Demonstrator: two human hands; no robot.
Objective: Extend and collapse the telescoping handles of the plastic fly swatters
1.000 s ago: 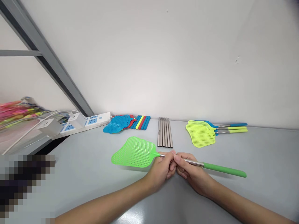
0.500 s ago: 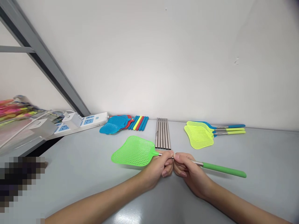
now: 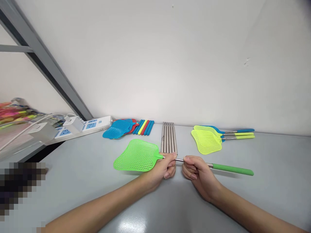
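Note:
A green fly swatter (image 3: 138, 156) with a thin metal rod and a green grip is held level above the grey table. My left hand (image 3: 166, 166) pinches the rod beside the swatter's head. Farther right, my right hand (image 3: 198, 170) is closed on the same rod, near the green grip. A short stretch of bare rod shows between the two hands. Just behind my left hand lies a row of several metal tubes (image 3: 169, 137).
Blue and red swatter heads (image 3: 118, 128) lie at the back left beside several coloured grips (image 3: 145, 127). Yellow and blue swatters (image 3: 207, 140) lie at the back right. A white power strip (image 3: 97, 124) with plugs and plastic-wrapped items are on the left.
My hands have moved apart, exposing more rod between them. The green head has shifted slightly left and up, and the green grip's far end sits slightly higher.

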